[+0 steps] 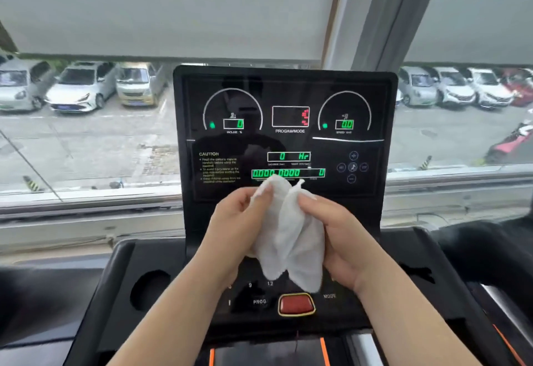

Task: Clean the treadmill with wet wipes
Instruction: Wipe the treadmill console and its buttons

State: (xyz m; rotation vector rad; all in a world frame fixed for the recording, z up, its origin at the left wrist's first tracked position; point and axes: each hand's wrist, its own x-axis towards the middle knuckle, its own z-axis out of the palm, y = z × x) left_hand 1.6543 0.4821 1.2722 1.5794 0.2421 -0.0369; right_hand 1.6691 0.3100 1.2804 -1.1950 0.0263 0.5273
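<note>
A white wet wipe (288, 236) hangs crumpled between both hands, in front of the treadmill's black console (288, 100). My left hand (236, 230) pinches its upper left part with thumb and fingers. My right hand (340, 238) grips its right side, fingers curled round the cloth. The wipe's lower end dangles just above the red stop button (295, 303). The console's display panel is lit with green digits, and its lower middle is hidden behind the wipe and hands.
A round cup holder (150, 289) sits in the console tray at left. PROG and MODE labels flank the red button. Behind the console is a large window (86, 135) onto parked cars, with blinds half lowered. Another machine's dark edge is at right.
</note>
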